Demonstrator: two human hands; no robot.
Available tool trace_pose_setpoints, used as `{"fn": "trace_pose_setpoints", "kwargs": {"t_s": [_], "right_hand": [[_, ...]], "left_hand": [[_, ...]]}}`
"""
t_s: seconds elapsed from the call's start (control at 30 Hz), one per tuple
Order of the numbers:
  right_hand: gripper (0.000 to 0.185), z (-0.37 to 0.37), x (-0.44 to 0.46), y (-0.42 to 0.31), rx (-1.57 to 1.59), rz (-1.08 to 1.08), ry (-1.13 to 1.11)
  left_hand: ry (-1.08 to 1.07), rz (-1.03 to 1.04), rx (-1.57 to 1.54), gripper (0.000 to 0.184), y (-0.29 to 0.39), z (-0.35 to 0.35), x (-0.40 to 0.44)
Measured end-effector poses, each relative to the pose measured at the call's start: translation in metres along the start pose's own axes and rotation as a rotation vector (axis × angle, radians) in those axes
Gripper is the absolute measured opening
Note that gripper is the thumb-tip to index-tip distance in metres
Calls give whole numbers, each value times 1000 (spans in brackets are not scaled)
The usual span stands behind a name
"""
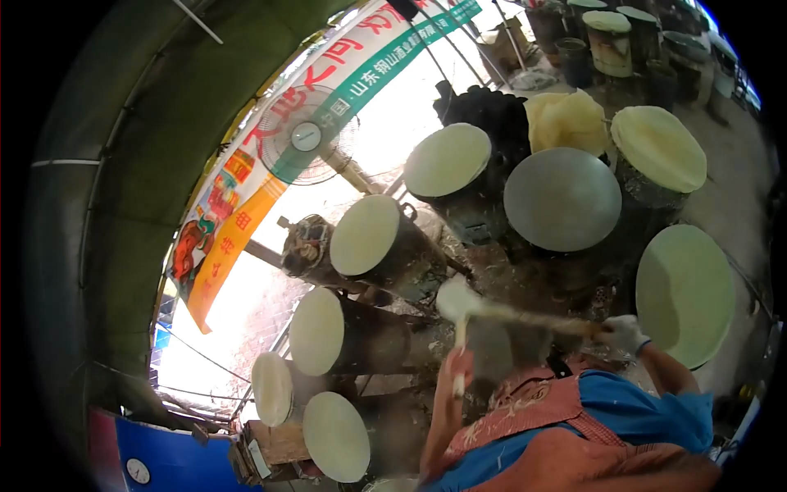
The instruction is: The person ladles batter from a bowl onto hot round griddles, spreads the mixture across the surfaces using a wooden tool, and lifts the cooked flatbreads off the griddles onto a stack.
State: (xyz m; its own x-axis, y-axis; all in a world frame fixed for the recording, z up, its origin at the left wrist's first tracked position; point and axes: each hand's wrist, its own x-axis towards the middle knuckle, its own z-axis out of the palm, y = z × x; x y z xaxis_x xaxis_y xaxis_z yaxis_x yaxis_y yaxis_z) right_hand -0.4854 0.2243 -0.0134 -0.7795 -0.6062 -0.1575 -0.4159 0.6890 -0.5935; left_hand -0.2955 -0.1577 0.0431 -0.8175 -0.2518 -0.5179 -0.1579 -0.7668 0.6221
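My left hand (457, 365), bare, is closed around the pale handle of a ladle-like tool (457, 298) with a rounded white head. My right hand (623, 334), in a whitish glove, grips a long wooden stick (541, 318). The stick points left, and its blurred far end overlaps the white head; whether they touch I cannot tell. Past my hands stands a round grey griddle (562, 199) with no pancake on it. A griddle covered by a thin pale pancake (685, 295) lies beside my right arm, partly in shadow.
Several drum stoves carry pale pancakes, including one pancake (366, 235) to the left and one (448, 160) farther back. Yellowish folded sheets (567, 123) lie behind the grey griddle. A standing fan (305, 136) is near the banner (373, 78). More drums (608, 45) stand at the back.
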Motion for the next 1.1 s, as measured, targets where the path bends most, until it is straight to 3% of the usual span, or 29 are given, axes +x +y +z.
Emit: {"fn": "trace_pose_setpoints", "kwargs": {"t_s": [0.03, 0.13, 0.17, 0.2, 0.3, 0.33, 0.4, 0.5, 0.57, 0.6, 0.67, 0.73, 0.8, 0.87, 0.9, 1.0, 1.07, 1.1], "right_hand": [[36, -14, -6, 14, -63, 95, 145], [32, -68, -16, 0, -30, 486, 448], [31, -80, -12, -16, 28, 640, 540], [31, -86, -8, -25, 35, 596, 605], [35, -92, 19, -38, -5, 409, 724], [37, -85, 32, -38, -43, 322, 700], [26, -63, 80, -41, -206, 365, 716], [21, -44, 117, -40, -239, 526, 783], [19, -50, 116, -46, -186, 570, 806], [21, -49, 104, -52, -7, 588, 868], [26, -37, 88, -55, 220, 656, 963], [29, -29, 109, -60, 212, 617, 945], [29, -38, 143, -65, 35, 735, 819], [29, -36, 147, -43, -32, 818, 735], [31, -36, 138, -40, 100, 764, 836], [30, -41, 105, -42, 1085, 452, 999], [24, -21, 135, -37, 1266, 452, 1277], [26, -16, 158, -32, 1021, 509, 1298]], "left_hand": [[-124, 51, 155, 28, 9, 29, 31], [-370, -609, -363, 22, 32, 72, 156], [-358, -470, -73, 14, 44, 107, 179], [-364, -317, 217, 10, 53, 143, 199], [-447, -232, 608, 19, 59, 216, 263], [-439, -222, 654, 38, 44, 226, 297], [-364, -207, 758, 61, 14, 250, 338], [-560, -216, 868, 70, -27, 245, 412], [-582, 76, 1122, 67, -19, 257, 413], [-575, 218, 1235, 67, -19, 252, 411], [-574, 236, 1268, 66, -14, 252, 425], [-579, 256, 1298, 65, -8, 251, 442], [-595, 280, 1336, 64, -7, 252, 460], [-650, 759, 1519, 63, -10, 232, 505], [-671, 1018, 1598, 63, -3, 227, 522], [-554, 1006, 2055, 64, 46, 243, 485], [-606, 1037, 2128, 66, 58, 244, 484], [-639, 1032, 2174, 67, 55, 243, 480]]}}
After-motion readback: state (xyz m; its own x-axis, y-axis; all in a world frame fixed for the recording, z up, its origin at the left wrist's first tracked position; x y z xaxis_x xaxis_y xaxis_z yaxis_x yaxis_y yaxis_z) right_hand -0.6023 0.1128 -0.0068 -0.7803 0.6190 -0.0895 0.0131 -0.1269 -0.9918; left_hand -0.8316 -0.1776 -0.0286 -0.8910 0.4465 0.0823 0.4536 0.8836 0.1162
